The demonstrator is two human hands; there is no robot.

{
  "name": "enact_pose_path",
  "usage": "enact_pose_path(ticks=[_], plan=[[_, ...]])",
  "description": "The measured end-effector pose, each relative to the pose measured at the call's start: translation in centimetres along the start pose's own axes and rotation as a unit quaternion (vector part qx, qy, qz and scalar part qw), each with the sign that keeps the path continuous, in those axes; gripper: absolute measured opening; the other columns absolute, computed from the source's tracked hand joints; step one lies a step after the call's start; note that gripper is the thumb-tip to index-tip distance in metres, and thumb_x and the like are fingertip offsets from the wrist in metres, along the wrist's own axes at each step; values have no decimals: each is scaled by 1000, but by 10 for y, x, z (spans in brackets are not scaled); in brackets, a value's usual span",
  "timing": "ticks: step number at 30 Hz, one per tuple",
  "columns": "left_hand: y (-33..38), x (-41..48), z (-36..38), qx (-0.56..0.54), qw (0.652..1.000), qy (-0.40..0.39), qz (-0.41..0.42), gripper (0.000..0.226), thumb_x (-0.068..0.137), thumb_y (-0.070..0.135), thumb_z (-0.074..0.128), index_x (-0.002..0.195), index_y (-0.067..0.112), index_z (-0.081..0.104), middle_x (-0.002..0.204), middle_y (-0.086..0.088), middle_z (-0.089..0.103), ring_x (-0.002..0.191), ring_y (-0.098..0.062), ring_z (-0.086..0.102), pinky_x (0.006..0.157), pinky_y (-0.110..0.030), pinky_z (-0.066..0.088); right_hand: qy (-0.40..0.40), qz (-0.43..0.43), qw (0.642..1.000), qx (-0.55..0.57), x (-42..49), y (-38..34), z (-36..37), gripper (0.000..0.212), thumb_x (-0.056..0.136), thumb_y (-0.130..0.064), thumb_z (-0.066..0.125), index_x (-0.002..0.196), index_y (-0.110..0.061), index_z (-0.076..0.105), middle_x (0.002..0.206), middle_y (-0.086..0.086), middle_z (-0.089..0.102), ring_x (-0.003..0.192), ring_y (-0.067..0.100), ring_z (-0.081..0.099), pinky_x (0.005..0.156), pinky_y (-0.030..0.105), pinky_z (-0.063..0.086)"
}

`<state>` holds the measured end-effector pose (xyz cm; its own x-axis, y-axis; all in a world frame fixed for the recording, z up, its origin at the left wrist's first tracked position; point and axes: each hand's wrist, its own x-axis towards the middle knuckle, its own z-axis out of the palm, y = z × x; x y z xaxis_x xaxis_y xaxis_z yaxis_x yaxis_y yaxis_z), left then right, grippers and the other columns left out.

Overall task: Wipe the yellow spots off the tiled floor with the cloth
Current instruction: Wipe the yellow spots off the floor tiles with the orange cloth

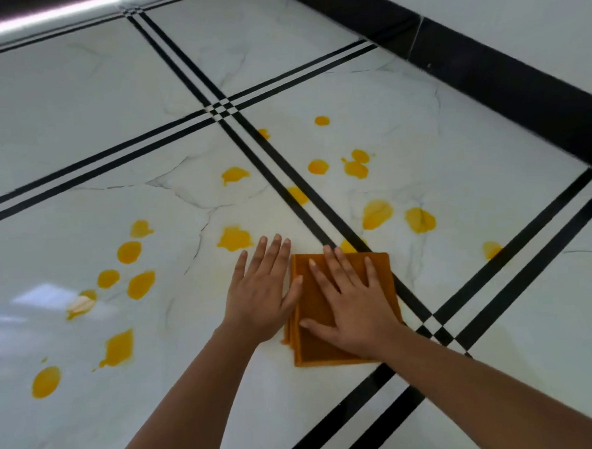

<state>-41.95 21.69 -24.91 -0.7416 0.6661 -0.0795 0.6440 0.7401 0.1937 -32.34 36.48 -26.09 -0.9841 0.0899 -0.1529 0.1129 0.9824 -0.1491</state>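
A folded orange-brown cloth [311, 347] lies flat on the white marble tiled floor [76, 115], near the crossing of black tile lines. My right hand [353, 303] rests flat on top of the cloth, fingers spread. Just left of the cloth, my left hand [262, 291] presses flat on the floor, its thumb touching the cloth's left edge. Several yellow spots dot the tiles: one [234, 239] just beyond my left fingertips, a cluster [129, 252] at the left, others [376, 213] ahead on the right. A spot [348, 246] peeks out at the cloth's far edge.
A black skirting board [506, 72] runs along the white wall at the upper right. Double black lines [190, 75] divide the floor into large tiles. A bright reflection [48, 295] glares on the floor at the left.
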Motion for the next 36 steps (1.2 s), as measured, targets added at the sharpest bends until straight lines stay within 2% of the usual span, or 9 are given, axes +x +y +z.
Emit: enact_pose_path(ticks=[3,8,13,17,22,26,31,35,36], plan=[[3,18,2,-4,1000,-2,3,79,79,58,-7,148,22,-1,157,4,-2,135,-6,-19,111,-33,-12,34,-1,999,7,23,36,-4,76,85,-71,1,148,-31,16,157,1,14,145,20,7,112,57,13],[19,47,3,15,1000,-22,9,80,75,58,-13,147,23,-9,157,5,-8,133,-6,-24,110,-32,-15,65,199,978,23,54,99,-22,61,87,-55,-2,146,-40,-2,159,-1,7,145,25,2,112,57,5],[46,72,15,9,1000,-14,21,80,76,59,-12,148,25,-5,157,6,-6,141,-9,-15,112,-33,-12,3,-10,1000,-15,36,108,-19,72,77,-72,-15,144,-46,-3,157,-12,-3,145,23,-7,112,60,0],[63,79,18,-6,1000,-4,11,79,78,60,-7,148,25,-4,157,6,-7,141,-10,-15,112,-35,-10,39,239,969,45,58,144,-33,63,88,-67,11,146,-43,3,158,-9,-2,145,24,-7,111,60,-2],[80,88,19,-4,1000,-3,19,79,77,60,-7,148,25,-7,157,5,-8,143,-14,-13,114,-38,-6,-10,33,999,-4,10,154,-25,71,75,-76,-13,141,-49,-12,154,-14,-12,145,21,-9,113,59,0],[99,84,26,-3,998,-22,53,73,77,60,-8,142,28,-17,156,6,-12,136,-9,-23,113,-38,-10,31,275,960,46,16,193,-37,67,83,-71,1,144,-45,-9,157,-12,-9,145,23,-9,112,59,-1],[120,84,30,21,994,-36,104,76,77,60,-11,145,27,-15,155,6,-15,140,-12,-21,112,-40,-13,-40,8,999,-7,-43,194,-27,65,73,-76,-16,132,-54,-29,151,-17,-22,143,21,-17,112,53,-9],[133,79,34,23,993,-36,113,71,77,59,-12,140,28,-22,154,6,-18,133,-10,-28,109,-39,-17,12,282,958,46,-32,216,-37,70,76,-77,-4,141,-50,-15,155,-14,-15,145,23,-9,111,57,-2],[134,80,34,25,992,-38,118,70,77,59,-12,138,29,-23,152,7,-20,132,-9,-28,109,-38,-18,14,279,960,32,-33,206,-33,71,78,-76,-4,142,-47,-13,154,-12,-16,144,25,-9,110,59,-3]])
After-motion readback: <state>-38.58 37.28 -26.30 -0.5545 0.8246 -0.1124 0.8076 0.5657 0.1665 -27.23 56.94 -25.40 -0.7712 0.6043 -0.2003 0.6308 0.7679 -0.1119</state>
